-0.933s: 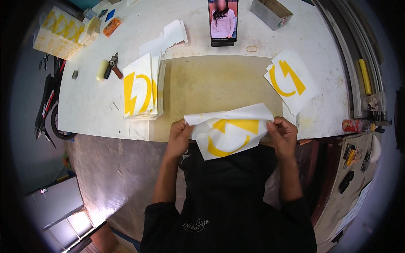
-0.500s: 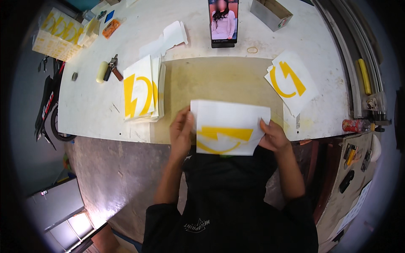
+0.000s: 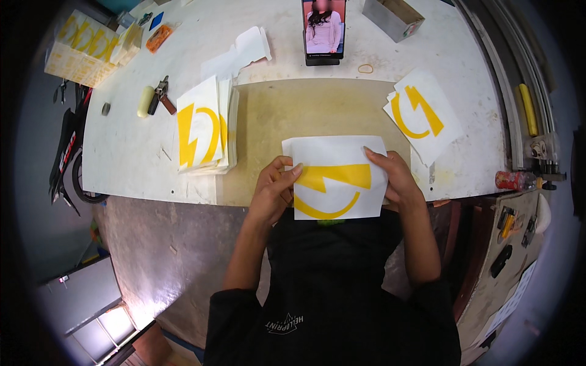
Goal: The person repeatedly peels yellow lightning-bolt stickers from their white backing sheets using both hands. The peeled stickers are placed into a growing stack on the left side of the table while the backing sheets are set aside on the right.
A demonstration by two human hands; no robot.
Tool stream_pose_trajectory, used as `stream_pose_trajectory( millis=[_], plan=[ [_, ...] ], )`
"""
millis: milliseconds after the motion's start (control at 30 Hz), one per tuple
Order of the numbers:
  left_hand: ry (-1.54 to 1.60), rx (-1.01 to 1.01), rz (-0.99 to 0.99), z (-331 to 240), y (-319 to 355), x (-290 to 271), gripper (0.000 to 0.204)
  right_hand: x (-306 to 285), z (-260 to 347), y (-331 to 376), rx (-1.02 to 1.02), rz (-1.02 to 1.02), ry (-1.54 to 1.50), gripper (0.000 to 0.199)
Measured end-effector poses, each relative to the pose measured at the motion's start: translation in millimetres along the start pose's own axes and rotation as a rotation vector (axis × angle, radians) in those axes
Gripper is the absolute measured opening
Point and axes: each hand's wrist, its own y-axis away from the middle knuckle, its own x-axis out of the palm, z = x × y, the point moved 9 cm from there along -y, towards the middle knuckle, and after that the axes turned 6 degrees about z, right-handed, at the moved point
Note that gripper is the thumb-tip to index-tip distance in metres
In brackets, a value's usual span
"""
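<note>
A white paper sheet [image 3: 329,149] with a yellow printed shape is held up near the table's front edge. My left hand [image 3: 276,189] pinches its left side, thumb on top and fingers behind. On its right side my right hand [image 3: 394,177] grips it the same way, the thumb lying near the upper corner. To the left stands a stack of similar printed sheets [image 3: 204,128]. A smaller, fanned pile of such sheets [image 3: 421,119] lies to the right.
A tan mat [image 3: 305,110] covers the table's middle. At the back, a phone [image 3: 324,30] stands upright beside a grey metal box [image 3: 394,18]. Pruner-like cutters [image 3: 162,97], crumpled paper [image 3: 247,52] and a box of printed sheets [image 3: 88,52] are on the left.
The sheet has turned slightly and its printed face is clearer. My left hand has shifted right, its thumb now on the sheet; my right thumb has moved up its edge.
</note>
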Motion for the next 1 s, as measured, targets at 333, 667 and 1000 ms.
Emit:
stream_pose_trajectory(
  millis=[333,667,1000],
  plan=[
    [0.001,-0.144,-0.036,2,-29,0,0.064,1,11,4,-0.241,0.17,-0.002,0.039],
    [-0.045,-0.153,0.08,19,-38,-15,0.056,-10,8,-6,-0.101,0.086,0.038,0.043],
    [0.209,0.022,0.189,0,-35,5,0.067,14,23,24,-0.401,0.227,0.33,0.033]
  ],
)
